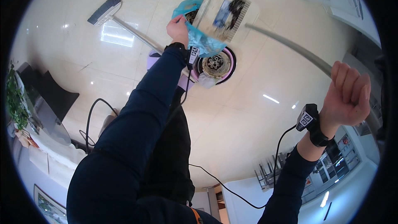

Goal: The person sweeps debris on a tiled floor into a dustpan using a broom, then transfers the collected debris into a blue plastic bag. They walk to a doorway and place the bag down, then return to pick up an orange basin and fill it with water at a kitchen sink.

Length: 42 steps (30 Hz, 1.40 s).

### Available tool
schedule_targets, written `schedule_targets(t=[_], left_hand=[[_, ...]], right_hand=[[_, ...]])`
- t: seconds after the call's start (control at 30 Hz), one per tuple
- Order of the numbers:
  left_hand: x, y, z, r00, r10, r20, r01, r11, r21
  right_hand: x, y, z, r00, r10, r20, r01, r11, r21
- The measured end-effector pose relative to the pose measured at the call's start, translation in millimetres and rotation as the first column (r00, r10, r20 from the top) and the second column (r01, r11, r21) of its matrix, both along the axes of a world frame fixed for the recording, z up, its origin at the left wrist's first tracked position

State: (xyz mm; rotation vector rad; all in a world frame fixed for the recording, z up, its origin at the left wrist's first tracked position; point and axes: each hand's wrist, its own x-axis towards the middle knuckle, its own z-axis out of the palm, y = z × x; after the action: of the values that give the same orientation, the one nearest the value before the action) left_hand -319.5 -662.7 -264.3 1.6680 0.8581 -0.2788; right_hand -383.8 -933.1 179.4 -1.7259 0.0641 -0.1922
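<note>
The person stands over a glossy cream tiled floor (232, 112) and tips a long-handled dustpan (226, 13) above a small pink-rimmed waste bin (217, 64). The right hand (347, 95) is clenched around the dustpan's grey handle (290, 45), which runs up and left from the fist to the pan; the pan itself is blurred, tilted mouth-down over the bin, with dark and bluish debris showing against its ribbed pale surface. The left hand (178, 29) pinches the edge of a blue plastic bag (199, 37), holding it up and open just beside the pan's lower lip; the bag's far side bunches behind the pan, and whether it lines the bin fully cannot be told. Inside the bin, a mass of mixed refuse is visible. A broom (105, 10) lies flat on the floor, well apart to the left, with no hand on it, which suggests that sweeping is finished. Judged from this, the collecting is done and the emptying is under way: some debris appears to remain on the pan, so the discharge looks incomplete. Left to do, by estimate: shake the pan clear, release the bag, and set the dustpan down. Both wrists carry dark bands with cables trailing downward.
</note>
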Motion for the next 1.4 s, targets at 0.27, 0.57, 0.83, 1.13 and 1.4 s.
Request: schedule_targets(t=[0.27, 0.57, 0.83, 1.13, 1.4], left_hand=[[-8.6, 22.6, 34.0, 0.976, -0.217, -0.014, 0.206, 0.944, -0.258], [-135.0, 68.4, 104.7, 0.819, -0.565, 0.098, 0.569, 0.782, -0.254], [-145.4, 133.3, 72.5, 0.952, -0.3, 0.055, 0.305, 0.928, -0.216], [-140.5, 223.5, 41.9, 0.994, -0.037, -0.106, 0.048, 0.993, 0.107], [-121.5, 219.4, 37.7, 0.964, 0.016, -0.267, -0.076, 0.973, -0.219]], right_hand=[[48.4, 52.3, 43.7, 0.974, 0.077, -0.213, -0.061, 0.995, 0.081], [82.3, 164.1, 68.1, 0.91, 0.288, -0.298, -0.234, 0.951, 0.203], [87.9, 216.9, 33.7, 0.826, 0.477, -0.299, -0.386, 0.866, 0.317], [89.1, 200.0, 42.0, 0.698, 0.708, -0.107, -0.65, 0.689, 0.32], [39.8, 251.0, 38.7, 0.84, 0.525, -0.136, -0.51, 0.851, 0.127]])
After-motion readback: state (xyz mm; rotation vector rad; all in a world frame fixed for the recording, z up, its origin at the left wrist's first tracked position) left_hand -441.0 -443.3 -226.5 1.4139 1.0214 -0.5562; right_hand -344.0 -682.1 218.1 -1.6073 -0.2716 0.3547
